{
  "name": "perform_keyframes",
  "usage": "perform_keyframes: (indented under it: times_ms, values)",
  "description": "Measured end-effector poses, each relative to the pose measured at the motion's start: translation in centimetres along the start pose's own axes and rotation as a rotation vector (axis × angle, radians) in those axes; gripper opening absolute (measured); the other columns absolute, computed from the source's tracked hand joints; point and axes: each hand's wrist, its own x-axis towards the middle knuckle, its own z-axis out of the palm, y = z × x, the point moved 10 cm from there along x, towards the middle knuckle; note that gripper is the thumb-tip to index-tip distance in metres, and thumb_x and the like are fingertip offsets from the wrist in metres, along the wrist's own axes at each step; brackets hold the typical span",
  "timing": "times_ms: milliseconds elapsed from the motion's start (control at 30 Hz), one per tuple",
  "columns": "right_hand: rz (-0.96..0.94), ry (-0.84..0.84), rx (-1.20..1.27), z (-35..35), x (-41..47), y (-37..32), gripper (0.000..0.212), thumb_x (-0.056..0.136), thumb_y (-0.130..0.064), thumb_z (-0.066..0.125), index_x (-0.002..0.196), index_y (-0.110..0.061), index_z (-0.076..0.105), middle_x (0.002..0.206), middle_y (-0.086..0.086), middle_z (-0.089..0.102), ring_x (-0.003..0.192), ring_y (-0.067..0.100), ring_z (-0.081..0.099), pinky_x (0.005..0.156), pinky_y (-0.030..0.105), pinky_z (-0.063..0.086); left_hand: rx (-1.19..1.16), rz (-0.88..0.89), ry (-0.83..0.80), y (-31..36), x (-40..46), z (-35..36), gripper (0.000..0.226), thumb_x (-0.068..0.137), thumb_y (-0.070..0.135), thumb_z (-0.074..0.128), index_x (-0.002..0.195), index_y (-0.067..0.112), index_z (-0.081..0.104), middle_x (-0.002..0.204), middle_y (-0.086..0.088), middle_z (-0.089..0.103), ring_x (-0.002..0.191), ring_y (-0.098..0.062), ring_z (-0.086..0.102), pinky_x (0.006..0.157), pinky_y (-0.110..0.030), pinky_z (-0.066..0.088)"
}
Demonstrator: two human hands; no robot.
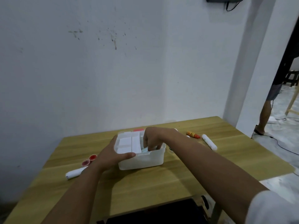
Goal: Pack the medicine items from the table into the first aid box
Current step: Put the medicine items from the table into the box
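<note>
Fingertips of the right hand (151,139) sunk inside the first aid box (142,160), hidden among pale, blurred contents, possibly a blue-edged packet. Red patch (138,129) behind the box mostly blocked. White tube (73,173) partly covered by the left forearm. Standing person (273,92) cut off by the doorway.

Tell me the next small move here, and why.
Probably let go and lift the right hand out of the first aid box: its fingers are down among the contents, the left hand steadies the box, and tubes remain on the table.
</note>
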Motion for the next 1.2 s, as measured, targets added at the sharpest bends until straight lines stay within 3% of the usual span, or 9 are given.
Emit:
perform_keyframes:
  times_ms: [200,433,600,700,767,867,1000,1133,1200]
  values:
    - [-0.02,0.046,0.006,1.7,1.5,-0.1,0.017,0.082,-0.016,0.075,0.098,-0.019,0.08,0.102,0.003,0.074,0.091,0.024,0.071,0.082,0.038,0.063,0.015,0.003,0.009,-0.1,0.1,0.0,0.105,0.063,0.064,0.087,0.148,0.046,0.029,0.141,0.017,0.045,0.125,-0.015,0.046,0.091,-0.041,0.057]
    - [-0.04,0.1,0.114,0.4,0.7,-0.2,0.022,0.077,-0.009,0.082,0.099,-0.007,0.079,0.094,0.011,0.077,0.088,0.025,0.074,0.08,0.04,0.064,0.012,0.005,0.008,-0.3,0.1,-0.1,0.108,0.059,0.067,0.086,0.148,0.048,0.028,0.142,0.015,0.046,0.126,-0.018,0.047,0.092,-0.045,0.057]
    - [-0.089,0.352,0.195,-6.5,-2.5,1.7,0.015,0.085,-0.005,0.074,0.098,-0.01,0.079,0.092,0.006,0.078,0.077,0.013,0.07,0.068,0.024,0.058,-0.061,-0.009,0.01,0.2,-0.2,0.1,0.092,0.06,0.059,0.09,0.134,0.056,0.035,0.126,0.03,0.049,0.116,-0.011,0.05,0.088,-0.041,0.058]
    - [-0.005,0.504,0.058,-9.4,-3.8,4.9,0.019,0.083,-0.009,0.068,0.097,-0.015,0.079,0.1,0.003,0.077,0.092,0.018,0.07,0.08,0.029,0.057,-0.061,-0.007,0.011,0.4,-0.3,0.1,0.094,0.065,0.052,0.09,0.141,0.051,0.033,0.125,0.031,0.048,0.115,-0.01,0.051,0.082,-0.036,0.057]
    - [0.112,0.474,0.01,-9.0,-3.9,7.6,0.021,0.079,-0.017,0.074,0.1,-0.015,0.076,0.101,0.004,0.075,0.092,0.022,0.069,0.081,0.035,0.059,-0.063,-0.001,0.007,0.6,-0.4,0.1,0.094,0.066,0.051,0.089,0.141,0.051,0.033,0.125,0.031,0.048,0.114,-0.008,0.051,0.078,-0.032,0.056]
    - [0.188,0.389,0.011,-7.0,-4.2,9.8,0.032,0.076,-0.02,0.084,0.105,-0.01,0.073,0.101,0.008,0.073,0.082,0.022,0.068,0.074,0.037,0.061,-0.064,-0.002,0.0,0.5,-0.4,0.0,0.096,0.065,0.054,0.09,0.144,0.048,0.035,0.13,0.026,0.05,0.113,-0.006,0.052,0.078,-0.033,0.057]
    - [0.155,0.459,0.074,-6.6,-4.7,10.6,0.026,0.081,-0.008,0.078,0.107,-0.011,0.075,0.104,0.008,0.072,0.07,0.016,0.059,0.057,0.023,0.048,-0.059,-0.003,0.001,0.3,-0.3,-0.1,0.1,0.064,0.056,0.09,0.146,0.047,0.034,0.135,0.021,0.051,0.116,-0.008,0.052,0.08,-0.036,0.058]
    - [0.101,0.61,0.091,-10.0,-5.8,9.5,0.03,0.077,-0.022,0.082,0.105,-0.014,0.075,0.108,0.003,0.071,0.097,0.02,0.067,0.076,0.029,0.052,-0.066,0.0,0.011,0.4,-0.4,0.0,0.096,0.067,0.05,0.09,0.146,0.047,0.034,0.131,0.023,0.051,0.114,-0.008,0.051,0.076,-0.031,0.057]
    - [0.044,0.671,0.136,-12.2,-6.5,8.1,0.03,0.077,-0.024,0.083,0.105,-0.014,0.076,0.107,0.004,0.072,0.098,0.021,0.068,0.081,0.032,0.055,-0.082,-0.003,0.012,0.3,-0.3,0.0,0.097,0.067,0.051,0.09,0.146,0.047,0.035,0.131,0.023,0.051,0.117,-0.009,0.051,0.08,-0.035,0.058]
